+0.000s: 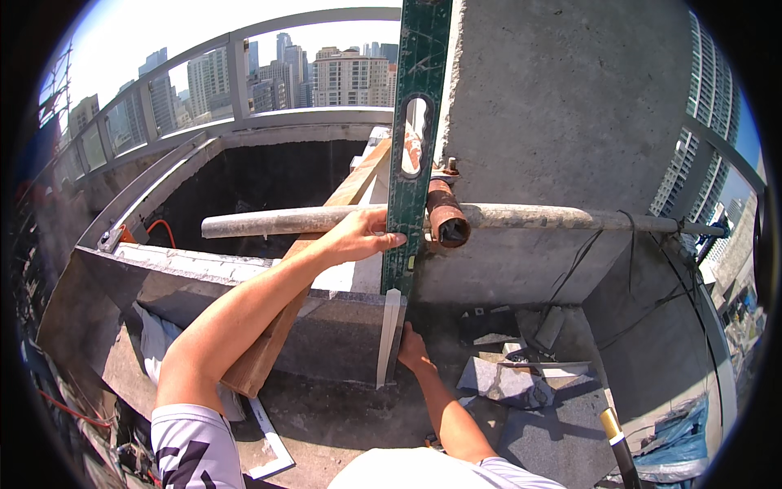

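Note:
A long green spirit level (401, 208) stands upright in front of me, its lower end at the top of a narrow stone slab (390, 342) with a pale edge. My left hand (365, 238) is closed on the level's left side, thumb across its face and the other fingers partly hidden behind it. Lower down, my right hand (414, 349) grips the right side of the slab; its fingertips are partly hidden. The slab stands at the end of a low stone-faced wall (334, 330).
A grey pipe (562, 218) crosses behind the level, near a rusty pipe stub (448, 220). A wooden plank (277, 338) leans over the planter wall. Broken stone pieces (505, 381) lie at right, beside a concrete column (570, 98). A white metal square (273, 444) lies below.

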Motion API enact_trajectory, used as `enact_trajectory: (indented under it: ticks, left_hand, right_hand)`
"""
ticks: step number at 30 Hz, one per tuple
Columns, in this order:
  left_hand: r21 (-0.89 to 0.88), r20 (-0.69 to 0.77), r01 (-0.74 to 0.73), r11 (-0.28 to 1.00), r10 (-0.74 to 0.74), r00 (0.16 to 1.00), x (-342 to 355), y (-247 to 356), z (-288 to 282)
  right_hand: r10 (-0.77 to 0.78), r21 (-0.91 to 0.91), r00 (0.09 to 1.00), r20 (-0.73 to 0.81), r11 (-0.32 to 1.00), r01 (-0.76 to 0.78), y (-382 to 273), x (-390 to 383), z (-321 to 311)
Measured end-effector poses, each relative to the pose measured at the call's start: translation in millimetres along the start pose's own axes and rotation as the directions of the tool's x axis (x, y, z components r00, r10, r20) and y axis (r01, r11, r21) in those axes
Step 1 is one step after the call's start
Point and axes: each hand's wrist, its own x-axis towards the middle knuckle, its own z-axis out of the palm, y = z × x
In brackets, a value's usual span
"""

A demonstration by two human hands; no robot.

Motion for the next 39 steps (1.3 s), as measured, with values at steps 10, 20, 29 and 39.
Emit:
enact_trajectory:
  ticks: [10,20,29,39]
  left_hand:
    - [-0.009,-0.014,0.000,1.000,0.000,1.000,-1.7,3.9,1.6]
    - [0.001,0.001,-0.012,1.000,0.012,1.000,1.2,-0.7,1.0]
    - [0.032,-0.013,0.014,0.999,-0.013,1.000,1.4,-5.6,-2.1]
    - [0.075,-0.035,0.005,0.997,-0.003,0.999,0.4,2.3,3.1]
  right_hand:
    - [0.012,-0.008,1.000,0.014,1.000,-0.012,1.8,2.4,0.8]
    - [-0.018,-0.004,1.000,-0.008,1.000,0.017,6.4,2.1,3.5]
    - [-0.006,-0.002,1.000,0.010,1.000,0.006,2.2,3.6,3.8]
    - [0.005,-0.004,1.000,0.009,1.000,-0.004,7.6,4.1,3.2]
